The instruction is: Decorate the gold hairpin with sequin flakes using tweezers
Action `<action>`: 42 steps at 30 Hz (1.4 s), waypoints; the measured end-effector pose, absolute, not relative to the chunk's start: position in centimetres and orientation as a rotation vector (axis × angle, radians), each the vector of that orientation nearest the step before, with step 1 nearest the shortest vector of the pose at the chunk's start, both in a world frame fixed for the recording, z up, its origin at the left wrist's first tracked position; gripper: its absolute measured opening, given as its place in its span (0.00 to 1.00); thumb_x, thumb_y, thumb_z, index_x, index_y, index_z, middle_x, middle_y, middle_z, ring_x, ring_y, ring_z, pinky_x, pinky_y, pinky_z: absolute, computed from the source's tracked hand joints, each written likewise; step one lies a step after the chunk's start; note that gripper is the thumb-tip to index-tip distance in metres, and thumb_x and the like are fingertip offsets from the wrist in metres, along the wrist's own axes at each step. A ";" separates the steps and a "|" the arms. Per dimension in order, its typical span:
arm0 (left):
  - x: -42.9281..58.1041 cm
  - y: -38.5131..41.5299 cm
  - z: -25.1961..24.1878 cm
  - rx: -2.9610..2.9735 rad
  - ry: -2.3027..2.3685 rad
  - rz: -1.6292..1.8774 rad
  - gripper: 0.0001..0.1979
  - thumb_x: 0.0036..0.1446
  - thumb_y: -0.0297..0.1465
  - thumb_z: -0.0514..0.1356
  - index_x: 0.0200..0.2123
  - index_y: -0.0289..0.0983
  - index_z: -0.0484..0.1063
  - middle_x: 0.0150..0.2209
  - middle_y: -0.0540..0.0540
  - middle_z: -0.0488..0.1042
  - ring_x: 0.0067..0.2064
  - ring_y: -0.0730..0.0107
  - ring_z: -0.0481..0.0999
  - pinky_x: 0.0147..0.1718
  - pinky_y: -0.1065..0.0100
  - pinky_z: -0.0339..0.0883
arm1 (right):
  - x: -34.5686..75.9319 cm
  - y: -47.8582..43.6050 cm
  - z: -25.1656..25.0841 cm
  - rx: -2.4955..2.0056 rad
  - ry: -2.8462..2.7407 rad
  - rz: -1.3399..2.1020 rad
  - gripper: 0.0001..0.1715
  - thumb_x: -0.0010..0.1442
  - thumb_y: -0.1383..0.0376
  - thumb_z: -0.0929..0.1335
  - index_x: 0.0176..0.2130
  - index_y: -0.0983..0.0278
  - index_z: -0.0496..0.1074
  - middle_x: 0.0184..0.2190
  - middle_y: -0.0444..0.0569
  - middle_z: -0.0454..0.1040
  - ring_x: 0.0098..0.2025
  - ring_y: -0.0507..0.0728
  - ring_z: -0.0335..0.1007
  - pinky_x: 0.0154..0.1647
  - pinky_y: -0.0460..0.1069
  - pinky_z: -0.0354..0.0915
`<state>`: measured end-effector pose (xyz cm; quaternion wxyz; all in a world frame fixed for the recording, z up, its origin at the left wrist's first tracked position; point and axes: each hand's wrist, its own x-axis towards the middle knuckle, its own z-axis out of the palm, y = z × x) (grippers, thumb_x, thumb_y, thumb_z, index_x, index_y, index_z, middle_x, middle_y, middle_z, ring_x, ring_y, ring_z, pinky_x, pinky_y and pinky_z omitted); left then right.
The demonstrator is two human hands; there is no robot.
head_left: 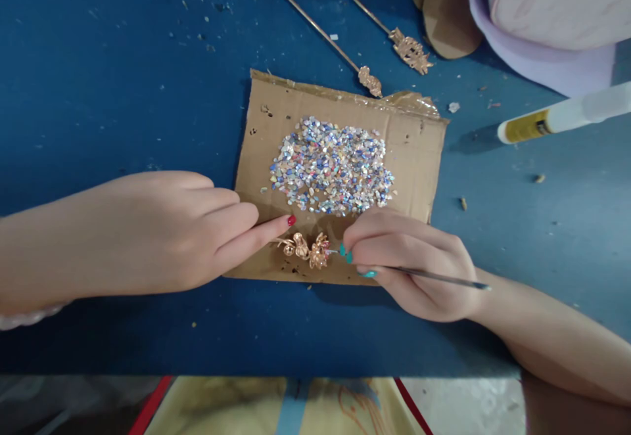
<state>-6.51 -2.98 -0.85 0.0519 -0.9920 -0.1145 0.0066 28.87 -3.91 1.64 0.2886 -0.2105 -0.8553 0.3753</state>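
Note:
A gold flower hairpin point(318, 251) lies low over the cardboard sheet point(414, 179), its blossoms pointing right. Its stem runs left under my left hand point(197, 238), which is closed around it with the index finger stretched along the stem; the thumb is hidden. My right hand point(414, 264) pinches a thin dark stick-like tool point(438, 276) with a silvery tip. That tip meets the right edge of the end blossom, where a little pink shows. Just above both hands, a heap of shell-like chips point(335, 165) in blue, white and pink is spread on the cardboard.
Beyond the cardboard lie more gold hairpins, one with a small head point(369, 81) and one with a larger head point(411, 52). A white glue-like bottle point(552, 119) reaches in from the right. Brown cardboard pieces point(451, 21) and a lilac cloth-like item point(522, 54) sit upper right.

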 end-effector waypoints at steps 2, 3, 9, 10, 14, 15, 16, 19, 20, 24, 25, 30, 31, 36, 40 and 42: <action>-6.6 -3.0 -0.9 -3.021 -0.342 0.016 0.33 0.73 0.23 0.44 0.79 0.34 0.55 0.39 0.46 0.75 0.39 0.57 0.79 0.32 0.58 0.73 | 28.9 -3.9 1.6 -0.560 -2.281 1.003 0.07 0.78 0.69 0.66 0.47 0.66 0.74 0.42 0.57 0.82 0.45 0.55 0.82 0.47 0.51 0.81; -6.7 -3.1 -0.9 -3.025 -0.349 0.019 0.33 0.73 0.24 0.44 0.79 0.35 0.55 0.39 0.46 0.75 0.39 0.57 0.80 0.33 0.58 0.74 | 28.9 -3.9 1.6 -0.564 -2.281 1.003 0.07 0.78 0.69 0.66 0.47 0.66 0.74 0.42 0.57 0.82 0.45 0.55 0.83 0.47 0.51 0.81; -7.2 -3.2 -1.3 -3.050 -0.385 0.051 0.34 0.72 0.26 0.47 0.79 0.40 0.55 0.42 0.46 0.76 0.38 0.58 0.80 0.35 0.59 0.77 | 28.9 -4.0 1.6 -0.565 -2.292 0.992 0.06 0.78 0.69 0.66 0.48 0.65 0.74 0.43 0.57 0.82 0.46 0.56 0.83 0.48 0.51 0.81; -7.1 -3.2 -1.2 -3.053 -0.384 0.042 0.34 0.72 0.26 0.46 0.79 0.40 0.55 0.41 0.46 0.76 0.37 0.59 0.80 0.34 0.60 0.76 | 28.9 -4.0 1.6 -0.566 -2.290 0.992 0.06 0.78 0.69 0.66 0.48 0.65 0.74 0.43 0.57 0.82 0.46 0.56 0.83 0.48 0.51 0.81; -6.6 -2.9 -0.9 -3.045 -0.376 0.007 0.33 0.73 0.25 0.43 0.79 0.38 0.55 0.39 0.47 0.75 0.36 0.60 0.79 0.30 0.61 0.73 | 28.9 -3.9 1.6 -0.559 -2.303 0.975 0.07 0.78 0.71 0.65 0.48 0.66 0.74 0.43 0.57 0.83 0.45 0.56 0.83 0.48 0.52 0.81; -6.6 -2.9 -0.8 -3.043 -0.366 0.000 0.33 0.73 0.25 0.43 0.79 0.36 0.55 0.39 0.46 0.75 0.36 0.59 0.79 0.30 0.61 0.73 | 28.9 -3.9 1.6 -0.550 -2.307 0.968 0.07 0.78 0.71 0.65 0.48 0.66 0.74 0.43 0.57 0.82 0.45 0.56 0.83 0.48 0.52 0.81; -6.6 -2.9 -0.8 -3.042 -0.357 0.001 0.33 0.73 0.25 0.43 0.79 0.35 0.55 0.39 0.46 0.74 0.36 0.58 0.80 0.30 0.60 0.72 | 28.9 -3.9 1.5 -0.543 -2.307 0.961 0.07 0.78 0.71 0.65 0.47 0.67 0.74 0.43 0.57 0.82 0.45 0.56 0.83 0.48 0.52 0.81; -6.8 -2.9 -0.9 -3.052 -0.366 0.011 0.33 0.73 0.26 0.44 0.79 0.37 0.56 0.38 0.47 0.74 0.38 0.58 0.80 0.32 0.60 0.73 | 28.9 -3.9 1.4 -0.540 -2.288 0.944 0.08 0.79 0.70 0.65 0.46 0.67 0.74 0.42 0.57 0.82 0.44 0.55 0.83 0.48 0.52 0.81; -6.9 -2.9 -1.0 -3.056 -0.376 0.020 0.33 0.73 0.26 0.44 0.79 0.38 0.55 0.38 0.47 0.74 0.38 0.58 0.80 0.32 0.60 0.73 | 28.9 -3.9 1.4 -0.545 -2.282 0.942 0.08 0.79 0.70 0.65 0.46 0.67 0.74 0.42 0.57 0.82 0.44 0.55 0.83 0.47 0.52 0.82; -7.0 -3.0 -1.1 -3.053 -0.381 0.037 0.34 0.73 0.26 0.44 0.80 0.38 0.53 0.37 0.47 0.73 0.38 0.57 0.80 0.32 0.59 0.73 | 28.9 -3.9 1.5 -0.553 -2.277 0.929 0.08 0.80 0.68 0.65 0.47 0.66 0.74 0.42 0.56 0.83 0.44 0.55 0.83 0.46 0.52 0.82; -7.0 -3.0 -1.0 -3.052 -0.372 0.031 0.34 0.73 0.26 0.44 0.80 0.36 0.53 0.36 0.47 0.72 0.38 0.56 0.79 0.32 0.59 0.72 | 29.0 -3.8 1.6 -0.553 -2.279 0.919 0.08 0.80 0.67 0.65 0.47 0.66 0.75 0.42 0.56 0.83 0.44 0.55 0.84 0.47 0.52 0.82; -6.4 -2.9 -0.6 -3.066 -0.391 -0.022 0.32 0.74 0.25 0.42 0.78 0.37 0.56 0.31 0.51 0.64 0.33 0.61 0.76 0.29 0.63 0.67 | 29.2 -3.7 1.9 -0.540 -2.303 0.882 0.08 0.79 0.66 0.67 0.47 0.67 0.76 0.44 0.56 0.84 0.45 0.55 0.84 0.49 0.53 0.81; -6.4 -2.9 -0.5 -3.068 -0.401 -0.030 0.32 0.74 0.25 0.42 0.78 0.38 0.57 0.30 0.51 0.63 0.33 0.63 0.76 0.28 0.64 0.66 | 29.2 -3.7 2.0 -0.541 -2.308 0.887 0.07 0.79 0.66 0.68 0.47 0.67 0.77 0.43 0.55 0.85 0.45 0.55 0.84 0.49 0.52 0.81; -6.7 -2.8 -0.5 -3.063 -0.371 -0.032 0.33 0.73 0.25 0.43 0.79 0.34 0.54 0.29 0.52 0.62 0.30 0.61 0.74 0.28 0.63 0.68 | 29.1 -3.9 1.9 -0.512 -2.301 0.892 0.07 0.75 0.75 0.69 0.46 0.65 0.76 0.39 0.52 0.86 0.44 0.55 0.85 0.47 0.51 0.80; -6.8 -2.9 -0.7 -3.067 -0.392 -0.019 0.34 0.73 0.26 0.42 0.80 0.37 0.53 0.30 0.51 0.63 0.32 0.61 0.75 0.29 0.63 0.69 | 29.1 -3.9 1.9 -0.521 -2.302 0.898 0.09 0.74 0.77 0.68 0.46 0.65 0.76 0.41 0.53 0.86 0.45 0.56 0.85 0.47 0.52 0.80; -6.8 -2.9 -0.8 -3.064 -0.382 -0.012 0.34 0.73 0.26 0.42 0.80 0.36 0.52 0.29 0.51 0.62 0.34 0.59 0.77 0.29 0.61 0.69 | 29.1 -3.9 1.9 -0.522 -2.300 0.908 0.08 0.74 0.77 0.68 0.46 0.66 0.76 0.41 0.54 0.86 0.45 0.56 0.85 0.47 0.52 0.80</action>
